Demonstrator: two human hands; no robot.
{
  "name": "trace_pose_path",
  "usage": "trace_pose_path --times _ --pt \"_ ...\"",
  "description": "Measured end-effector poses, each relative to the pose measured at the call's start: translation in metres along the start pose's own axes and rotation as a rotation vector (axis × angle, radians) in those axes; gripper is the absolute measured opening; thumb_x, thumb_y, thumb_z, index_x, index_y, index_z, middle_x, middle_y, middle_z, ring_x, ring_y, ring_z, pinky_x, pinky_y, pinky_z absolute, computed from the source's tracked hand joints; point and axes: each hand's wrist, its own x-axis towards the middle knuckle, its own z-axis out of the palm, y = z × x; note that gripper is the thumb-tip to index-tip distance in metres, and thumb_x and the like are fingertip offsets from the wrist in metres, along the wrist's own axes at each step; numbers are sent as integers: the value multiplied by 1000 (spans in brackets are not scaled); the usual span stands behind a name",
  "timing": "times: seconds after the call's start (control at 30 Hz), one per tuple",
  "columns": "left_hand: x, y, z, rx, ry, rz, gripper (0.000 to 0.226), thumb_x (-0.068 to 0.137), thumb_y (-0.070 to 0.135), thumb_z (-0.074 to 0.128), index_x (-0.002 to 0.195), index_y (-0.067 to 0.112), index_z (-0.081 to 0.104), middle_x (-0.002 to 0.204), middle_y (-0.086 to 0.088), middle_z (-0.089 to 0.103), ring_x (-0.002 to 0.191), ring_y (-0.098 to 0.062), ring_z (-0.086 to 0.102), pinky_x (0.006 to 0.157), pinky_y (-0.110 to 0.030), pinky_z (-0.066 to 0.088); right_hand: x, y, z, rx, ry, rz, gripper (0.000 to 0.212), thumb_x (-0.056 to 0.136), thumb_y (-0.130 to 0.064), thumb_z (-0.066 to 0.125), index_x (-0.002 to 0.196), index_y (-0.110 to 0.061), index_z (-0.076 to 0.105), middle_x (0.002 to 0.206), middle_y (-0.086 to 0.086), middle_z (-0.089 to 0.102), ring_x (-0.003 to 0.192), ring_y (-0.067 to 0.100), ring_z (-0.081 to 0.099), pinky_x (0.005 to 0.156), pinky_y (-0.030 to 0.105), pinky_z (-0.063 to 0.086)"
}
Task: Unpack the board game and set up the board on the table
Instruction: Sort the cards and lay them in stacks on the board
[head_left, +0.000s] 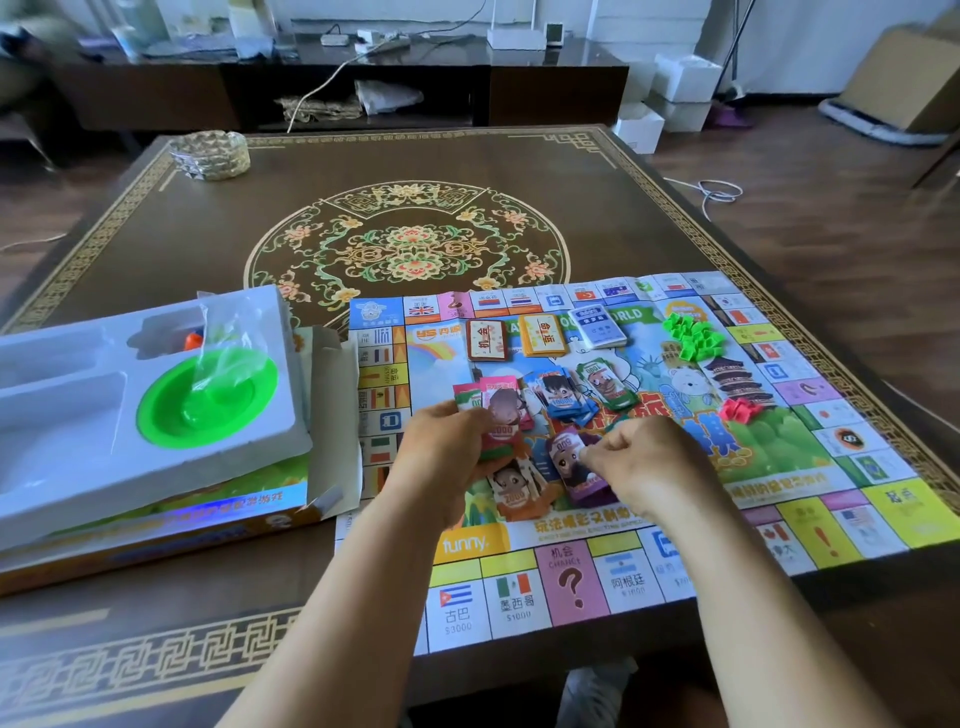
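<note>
Two hands work over the paper game board (597, 571), which lies flat on the brown table (208, 249). The left hand (441, 457) curls round a stack of play money (498, 415). The right hand (644, 457) pinches a purple bill (569, 460) with bent fingers. More money piles sit just past the fingers. Three card decks (540, 335) lie further up. Green houses (693, 335) and red pieces (740, 410) sit to the right. The open game box (208, 525) with its white tray (78, 415) and green dish (208, 395) is on the left.
</note>
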Motion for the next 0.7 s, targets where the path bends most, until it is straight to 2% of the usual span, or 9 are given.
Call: trace_pose_path --times 0.07,0.13,0.23,0.33,0.4,0.47,0.53,0.6,0.7 --pt "0 -1 1 7 -8 7 10 88 -7 52 91 0 58 86 -17 69 82 -31 69 68 -32 58 -1 -3 0 16 47 -44 22 85 -41 64 77 -20 65 73 -7 65 64 10 55 59 24 40" --pt "-1 -2 3 22 -21 15 11 87 -8 54 89 1 60 86 -16 68 79 -29 68 67 -31 59 -1 -8 3 165 48 -84 18 84 -40 64 80 -22 64 72 -9 63 67 11 57 61 25 42" --pt "-3 -4 7 35 -25 31 11 87 -7 56 84 3 61 79 -13 67 71 -24 66 71 -32 58 -2 -18 14 395 -4 -108 16 84 -32 66 79 -17 66 63 -8 57 61 12 52 57 24 39" --pt "-5 -5 9 36 -39 37 12 88 -5 57 83 4 63 75 -11 68 65 -21 67 61 -29 59 -2 -24 23 459 3 -98 28 83 -39 67 75 -12 65 59 -4 54 56 13 47 46 20 34" --pt "-5 -5 9 39 -48 32 10 88 -3 58 85 5 64 76 -10 70 63 -19 68 57 -27 57 0 -25 24 504 14 -80 27 84 -37 67 71 -14 63 58 -4 54 55 13 45 43 19 33" --pt "-4 -4 8 29 -41 28 9 88 -2 58 85 5 63 80 -11 70 68 -21 69 62 -29 58 2 -24 22 553 33 -59 24 85 -32 67 66 -18 61 61 -3 58 55 11 46 44 17 35" --pt "-2 -1 5 -9 -11 27 5 88 -4 57 87 1 60 87 -17 69 79 -29 69 70 -35 59 6 -21 19 578 67 -44 25 84 -31 70 63 -21 60 63 -2 61 56 10 49 51 19 37" --pt "-2 3 0 -77 16 23 4 89 -7 54 89 -4 56 93 -23 66 85 -37 68 70 -43 60 11 -20 17 548 102 -44 24 82 -30 72 63 -21 61 62 -2 62 58 14 52 56 24 39" --pt "-4 7 -3 -107 34 24 7 89 -10 52 86 -4 55 89 -21 65 80 -35 69 67 -44 59 25 -32 18 434 61 -59 18 80 -27 72 68 -15 64 63 -1 62 60 17 56 56 23 42"
